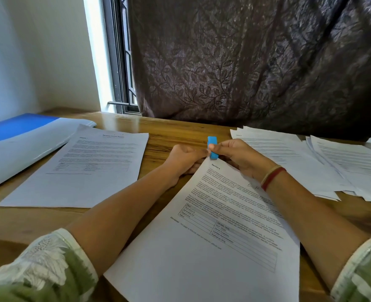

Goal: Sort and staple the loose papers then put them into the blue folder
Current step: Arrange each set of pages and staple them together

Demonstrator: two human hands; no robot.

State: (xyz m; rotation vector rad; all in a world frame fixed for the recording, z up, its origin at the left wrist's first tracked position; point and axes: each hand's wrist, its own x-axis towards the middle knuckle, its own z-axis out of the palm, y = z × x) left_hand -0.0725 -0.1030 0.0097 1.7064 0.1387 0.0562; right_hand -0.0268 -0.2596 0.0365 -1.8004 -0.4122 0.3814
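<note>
The right hand pinches a small blue stapler between its thumb and fingers. The stapler sits on the top corner of the front pages. The left hand is just beside it. Its fingers curl around the same corner of the pages, and its thumb tip touches the stapler. A red and cream band goes around the right wrist. Both arms wear green and white flower sleeves.

The front pages lie tilted on the wooden table, between the two arms. The top line reads "Section 4". Lower down there is a small chart, and a line that starts with "Disclaimer". The other words are too small to read.

To the left lies another pile of pages. Its title is blurry, but it seems to start with "Sample". Farther left, at the table edge, lies the blue folder, with a pale shiny sheet over part of it. To the right, loose papers are spread out and lie over one another.

Behind the table hangs a dark curtain with leaf shapes, next to a window.
</note>
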